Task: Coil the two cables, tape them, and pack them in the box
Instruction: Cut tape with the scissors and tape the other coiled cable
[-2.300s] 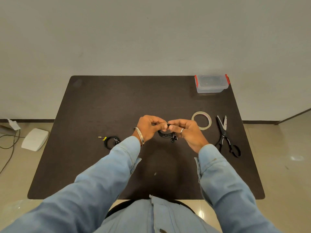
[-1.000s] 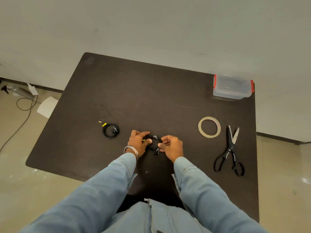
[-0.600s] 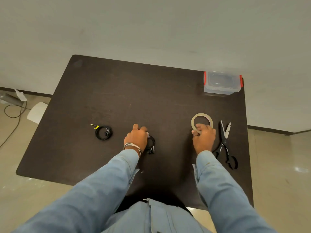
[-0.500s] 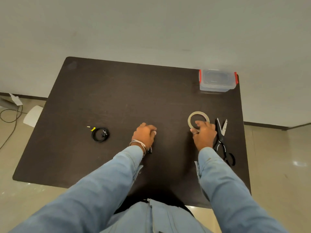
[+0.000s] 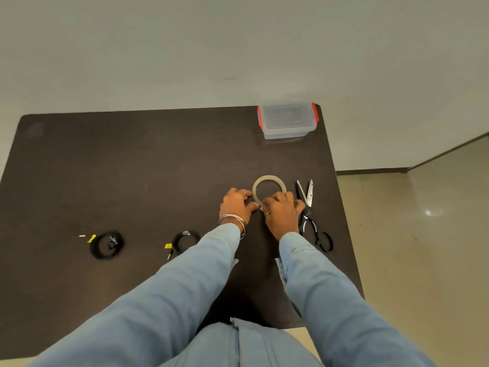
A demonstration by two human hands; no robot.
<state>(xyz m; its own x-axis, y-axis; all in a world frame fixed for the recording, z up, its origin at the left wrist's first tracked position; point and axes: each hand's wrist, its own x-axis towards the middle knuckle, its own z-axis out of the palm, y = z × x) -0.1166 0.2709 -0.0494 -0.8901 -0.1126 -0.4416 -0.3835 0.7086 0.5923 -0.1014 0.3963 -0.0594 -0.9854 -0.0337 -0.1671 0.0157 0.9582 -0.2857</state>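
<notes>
A wide, matte, dark brown table (image 5: 132,168) with rounded corners filled most of the view, set against a plain pale wall. At its far right corner stood a clear plastic box (image 5: 287,121), lid on, with red side clips. Near the right edge lay black-handled scissors (image 5: 311,215), steel blades slightly parted. Just to their left lay a thin, flat, tan ring of tape (image 5: 268,185). Two coiled black cables rested on the near left of the table: one cable (image 5: 106,244) farther left, the second cable (image 5: 185,238) near the left sleeve, each with a small yellow tag.

Both arms wore light blue denim sleeves. The right hand (image 5: 280,211), wearing a ring, curled its fingers over the tape's near edge, gripping it. The left hand (image 5: 236,205), with metal bangles at the wrist, touched the tape's left rim with bent fingers.

Half a second earlier, the left hand had covered the second cable; now it had left that cable lying free and joined the right at the tape.
</notes>
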